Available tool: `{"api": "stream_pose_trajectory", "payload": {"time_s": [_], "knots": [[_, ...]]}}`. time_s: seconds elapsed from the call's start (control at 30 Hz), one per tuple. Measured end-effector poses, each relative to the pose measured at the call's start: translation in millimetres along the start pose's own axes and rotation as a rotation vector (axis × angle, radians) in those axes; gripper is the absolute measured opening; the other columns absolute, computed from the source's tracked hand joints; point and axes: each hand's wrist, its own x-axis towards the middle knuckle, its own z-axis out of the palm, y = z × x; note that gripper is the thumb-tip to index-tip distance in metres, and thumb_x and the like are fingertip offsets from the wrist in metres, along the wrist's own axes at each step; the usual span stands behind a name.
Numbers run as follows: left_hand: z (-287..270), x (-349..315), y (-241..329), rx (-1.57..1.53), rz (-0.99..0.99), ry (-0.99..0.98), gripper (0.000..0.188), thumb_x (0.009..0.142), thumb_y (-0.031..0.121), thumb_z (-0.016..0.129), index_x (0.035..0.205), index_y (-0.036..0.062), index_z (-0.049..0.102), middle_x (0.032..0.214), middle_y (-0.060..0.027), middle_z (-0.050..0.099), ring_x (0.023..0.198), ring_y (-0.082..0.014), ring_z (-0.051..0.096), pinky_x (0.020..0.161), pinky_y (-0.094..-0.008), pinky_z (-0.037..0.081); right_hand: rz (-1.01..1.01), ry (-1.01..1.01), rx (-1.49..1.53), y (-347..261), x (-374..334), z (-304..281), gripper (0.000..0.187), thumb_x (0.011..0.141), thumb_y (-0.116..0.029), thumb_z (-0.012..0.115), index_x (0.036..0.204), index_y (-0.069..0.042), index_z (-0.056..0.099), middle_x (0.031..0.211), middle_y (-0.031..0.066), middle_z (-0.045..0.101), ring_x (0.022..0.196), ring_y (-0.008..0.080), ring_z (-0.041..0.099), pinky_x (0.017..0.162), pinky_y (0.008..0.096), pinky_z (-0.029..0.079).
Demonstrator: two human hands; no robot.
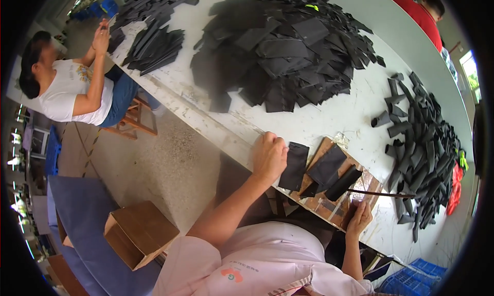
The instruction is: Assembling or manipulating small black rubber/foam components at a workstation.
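Note:
My left hand (pixel 270 158) is at the table's front edge, its fingers curled and pressed against the left edge of a flat black fabric piece (pixel 294 166). Beside that piece, another flat black piece (pixel 327 166) lies on a brown wooden board (pixel 329 208). A rolled black piece (pixel 343 183) rests slantwise on the same board. From near the roll, a thin dark rod (pixel 381 193) reaches right toward a heap. My right hand (pixel 359 218) is closed at the board's near right corner; what its fingers hold is hidden.
A large pile of flat black pieces (pixel 293 54) covers the far table (pixel 206 98). Black rolled pieces (pixel 424 152) are heaped at right, beside a red bag (pixel 455 188). A cardboard box (pixel 141 234) stands at lower left. A seated person (pixel 77 85) is across the left edge.

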Motion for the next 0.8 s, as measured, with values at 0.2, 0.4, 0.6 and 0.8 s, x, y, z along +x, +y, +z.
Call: {"api": "stream_pose_trajectory", "payload": {"time_s": [0.2, 0.4, 0.6, 0.8], "knots": [[-6, -4, 8, -0.232, -0.099, -0.070, 0.024, 0.073, 0.015, 0.062, 0.086, -0.0009, 0.049, 0.083, -0.0139, 0.051, 0.076, -0.0316, 0.049, 0.068, -0.0379, 0.039, 0.028, 0.000, 0.006, -2, 1, -3, 0.033, 0.090, -0.021, 0.042, 0.070, 0.003, 0.052, 0.062, 0.0111, 0.051, 0.056, 0.0195, 0.048, 0.053, 0.0300, 0.038], [3, -6, 21, 0.003, -0.090, -0.134, 0.019, 0.068, 0.011, 0.066, 0.077, 0.0017, 0.052, 0.087, -0.0130, 0.049, 0.076, -0.0303, 0.047, 0.065, -0.0378, 0.039, 0.011, -0.003, -0.010, 0, -1, -6, 0.033, 0.090, -0.021, 0.042, 0.069, 0.002, 0.052, 0.060, 0.0101, 0.048, 0.055, 0.0208, 0.045, 0.052, 0.0305, 0.036], [-10, -5, -6, -0.590, -0.356, -0.148, 0.009, 0.077, 0.005, 0.061, 0.073, 0.0011, 0.053, 0.063, 0.0026, 0.052, 0.057, -0.0013, 0.045, 0.050, -0.0166, 0.035, -0.084, 0.029, -0.016, -3, -8, -10, 0.027, 0.088, -0.015, 0.043, 0.069, 0.001, 0.052, 0.062, 0.0104, 0.050, 0.054, 0.0237, 0.047, 0.051, 0.0312, 0.037], [-69, 6, 44, -0.740, -0.542, -0.332, 0.006, 0.076, 0.001, 0.061, 0.077, 0.0024, 0.055, 0.062, 0.0044, 0.053, 0.055, 0.0003, 0.043, 0.051, -0.0130, 0.033, -0.276, -0.309, 0.361, -80, -16, -6, 0.020, 0.079, -0.020, 0.053, 0.076, 0.000, 0.054, 0.060, 0.0075, 0.049, 0.050, 0.0195, 0.046, 0.046, 0.0285, 0.035]]}}
